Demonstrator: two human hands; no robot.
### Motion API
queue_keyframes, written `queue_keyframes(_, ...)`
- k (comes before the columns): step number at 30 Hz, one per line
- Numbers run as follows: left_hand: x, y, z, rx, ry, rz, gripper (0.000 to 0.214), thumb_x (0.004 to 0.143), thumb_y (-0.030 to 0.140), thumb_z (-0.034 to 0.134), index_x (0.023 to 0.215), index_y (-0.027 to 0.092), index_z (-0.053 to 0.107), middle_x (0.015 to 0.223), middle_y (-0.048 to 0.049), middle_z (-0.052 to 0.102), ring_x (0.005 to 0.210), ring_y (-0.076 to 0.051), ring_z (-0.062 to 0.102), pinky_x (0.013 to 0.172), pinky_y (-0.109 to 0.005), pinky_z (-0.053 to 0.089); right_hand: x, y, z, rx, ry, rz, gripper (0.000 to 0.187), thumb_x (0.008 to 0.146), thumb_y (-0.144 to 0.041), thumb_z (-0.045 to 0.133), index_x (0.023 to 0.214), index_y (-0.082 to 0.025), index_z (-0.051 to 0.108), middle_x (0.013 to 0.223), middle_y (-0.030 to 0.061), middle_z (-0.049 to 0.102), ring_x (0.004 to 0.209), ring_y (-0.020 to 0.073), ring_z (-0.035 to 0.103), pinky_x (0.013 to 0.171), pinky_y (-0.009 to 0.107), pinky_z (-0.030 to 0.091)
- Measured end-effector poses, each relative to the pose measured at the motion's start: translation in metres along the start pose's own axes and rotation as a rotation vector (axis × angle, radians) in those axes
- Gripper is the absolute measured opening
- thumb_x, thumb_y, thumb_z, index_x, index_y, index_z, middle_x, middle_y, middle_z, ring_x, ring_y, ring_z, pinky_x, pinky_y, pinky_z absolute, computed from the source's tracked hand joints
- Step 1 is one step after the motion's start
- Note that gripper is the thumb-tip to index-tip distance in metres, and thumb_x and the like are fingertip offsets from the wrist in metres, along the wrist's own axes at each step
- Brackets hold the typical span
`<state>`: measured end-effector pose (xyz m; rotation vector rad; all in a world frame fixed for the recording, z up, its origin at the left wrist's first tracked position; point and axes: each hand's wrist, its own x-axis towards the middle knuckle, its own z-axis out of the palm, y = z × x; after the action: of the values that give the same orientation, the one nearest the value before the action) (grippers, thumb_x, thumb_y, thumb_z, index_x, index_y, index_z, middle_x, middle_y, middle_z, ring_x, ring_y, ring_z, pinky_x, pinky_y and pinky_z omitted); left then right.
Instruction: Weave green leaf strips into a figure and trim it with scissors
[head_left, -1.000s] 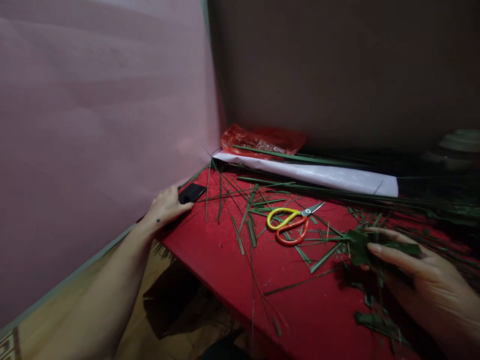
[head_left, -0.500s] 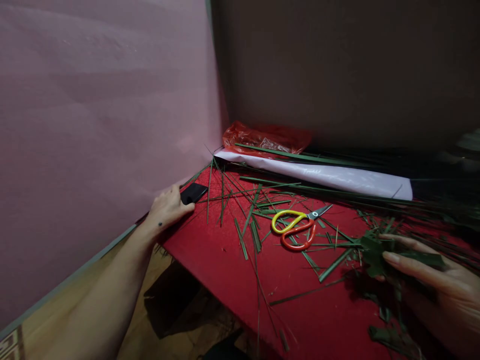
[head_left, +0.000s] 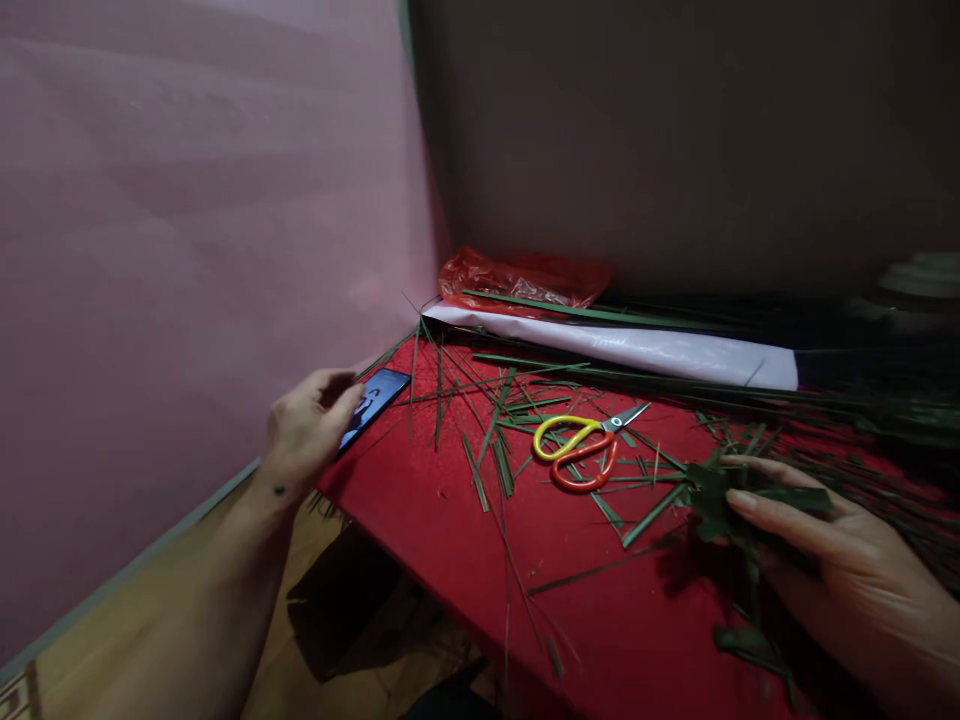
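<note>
At the table's left edge my left hand point(head_left: 309, 425) is over a phone point(head_left: 377, 400) with a lit screen. Its fingers are bent, with a gap between index finger and thumb, and the thumb is over the screen; whether it touches the glass I cannot tell. My right hand point(head_left: 832, 550) pinches a green leaf piece point(head_left: 707, 497), folded or woven in shape, between thumb and fingers at the right. Left of that piece lies a pair of scissors point(head_left: 585, 448) with one yellow and one red handle, blades slightly apart or closed, pointing up and right.
Cut green leaf strips point(head_left: 502, 468) are scattered over the red tabletop point(head_left: 435, 510). Behind them lie a long white wrapped roll point(head_left: 675, 352) and a red plastic bag point(head_left: 525, 277). A pink wall point(head_left: 210, 220) borders the left side; a dark object point(head_left: 337, 600) is below the table edge.
The phone's screen has gone from dark to lit. My left hand has shifted from the phone's edge to over its screen, fingers bent. My right hand still pinches the leaf piece.
</note>
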<state>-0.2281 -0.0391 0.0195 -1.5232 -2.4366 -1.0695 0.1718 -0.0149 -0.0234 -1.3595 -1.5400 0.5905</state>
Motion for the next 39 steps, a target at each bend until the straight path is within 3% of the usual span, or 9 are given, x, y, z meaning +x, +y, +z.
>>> queue_keyframes(3, -0.042, 0.054, 0.013, -0.471, -0.457, 0.038, 0.033, 0.074, 0.04, 0.057, 0.098, 0.017, 0.06, 0.088, -0.0054, 0.066, 0.079, -0.018, 0.062, 0.077, -0.032, 0.049, -0.008, -0.011, 0.008, 0.388, -0.074, 0.243, 0.017, 0.059, -0.033, 0.067, 0.074, -0.026, 0.069, 0.076, 0.0067, 0.065, 0.061, 0.021, 0.062, 0.052, 0.032, 0.049)
queue_keyframes(6, -0.077, 0.111, 0.038, -0.732, -0.959, 0.058, 0.035, 0.073, 0.037, 0.059, 0.103, 0.02, 0.055, 0.091, -0.0054, 0.064, 0.066, -0.015, 0.061, 0.06, -0.029, 0.05, -0.017, -0.015, 0.014, 0.731, -0.191, 0.473, 0.036, 0.059, -0.032, 0.073, 0.093, -0.023, 0.063, 0.078, 0.0047, 0.065, 0.06, 0.0173, 0.061, 0.054, 0.028, 0.049)
queue_keyframes(9, -0.097, 0.157, 0.065, -0.804, -1.15, 0.11, 0.036, 0.073, 0.038, 0.06, 0.101, 0.018, 0.051, 0.076, -0.0019, 0.062, 0.057, -0.012, 0.058, 0.052, -0.025, 0.046, -0.021, -0.013, 0.015, 0.861, -0.194, 0.494, 0.039, 0.06, -0.028, 0.075, 0.095, -0.02, 0.06, 0.074, 0.0015, 0.063, 0.056, 0.0124, 0.058, 0.054, 0.024, 0.048)
queue_keyframes(12, -0.105, 0.187, 0.084, -0.818, -1.142, 0.208, 0.022, 0.072, 0.035, 0.06, 0.083, 0.016, 0.055, 0.061, 0.0022, 0.057, 0.049, -0.008, 0.05, 0.047, -0.021, 0.039, -0.019, -0.008, 0.013, 0.926, -0.218, 0.445, 0.037, 0.063, -0.027, 0.075, 0.095, -0.019, 0.059, 0.075, 0.0021, 0.063, 0.06, 0.0136, 0.059, 0.055, 0.025, 0.049)
queue_keyframes(16, -0.103, 0.205, 0.093, -0.816, -1.089, 0.223, 0.016, 0.071, 0.029, 0.059, 0.068, 0.013, 0.057, 0.057, 0.0035, 0.053, 0.05, -0.007, 0.046, 0.048, -0.019, 0.037, -0.012, -0.005, 0.01, 1.053, -0.225, 0.4, 0.03, 0.063, -0.027, 0.074, 0.088, -0.017, 0.061, 0.078, 0.002, 0.063, 0.064, 0.014, 0.059, 0.055, 0.024, 0.049)
queue_keyframes(19, -0.1, 0.206, 0.1, -0.837, -1.092, 0.195, 0.016, 0.07, 0.03, 0.06, 0.068, 0.014, 0.057, 0.056, 0.0045, 0.052, 0.049, -0.007, 0.045, 0.048, -0.019, 0.036, -0.008, -0.004, 0.008, 1.135, -0.198, 0.404, 0.024, 0.066, -0.031, 0.071, 0.083, -0.016, 0.062, 0.076, 0.0018, 0.063, 0.061, 0.0123, 0.057, 0.051, 0.021, 0.046)
queue_keyframes(26, -0.102, 0.208, 0.113, -0.805, -0.869, 0.35, 0.014, 0.071, 0.028, 0.06, 0.074, 0.013, 0.061, 0.069, 0.002, 0.057, 0.065, -0.009, 0.051, 0.062, -0.021, 0.04, -0.007, 0.005, 0.008, 0.877, -0.052, 0.339, 0.036, 0.062, -0.029, 0.074, 0.093, -0.019, 0.061, 0.066, -0.0013, 0.06, 0.052, 0.0111, 0.053, 0.045, 0.021, 0.042)
queue_keyframes(33, -0.1, 0.21, 0.108, -0.845, -0.979, 0.2, 0.02, 0.075, 0.033, 0.056, 0.072, 0.013, 0.058, 0.063, 0.0032, 0.053, 0.057, -0.008, 0.046, 0.053, -0.021, 0.036, -0.005, 0.004, 0.008, 0.794, -0.045, 0.328, 0.028, 0.058, -0.025, 0.075, 0.081, -0.018, 0.061, 0.066, -0.0026, 0.06, 0.056, 0.0102, 0.054, 0.052, 0.02, 0.043)
queue_keyframes(39, -0.1, 0.208, 0.113, -0.805, -0.929, 0.245, 0.016, 0.075, 0.029, 0.054, 0.072, 0.014, 0.058, 0.062, 0.0036, 0.052, 0.056, -0.007, 0.044, 0.052, -0.02, 0.035, -0.007, 0.006, 0.009, 0.843, -0.124, 0.344, 0.027, 0.06, -0.024, 0.074, 0.082, -0.019, 0.06, 0.066, -0.002, 0.062, 0.057, 0.0122, 0.056, 0.053, 0.022, 0.045)
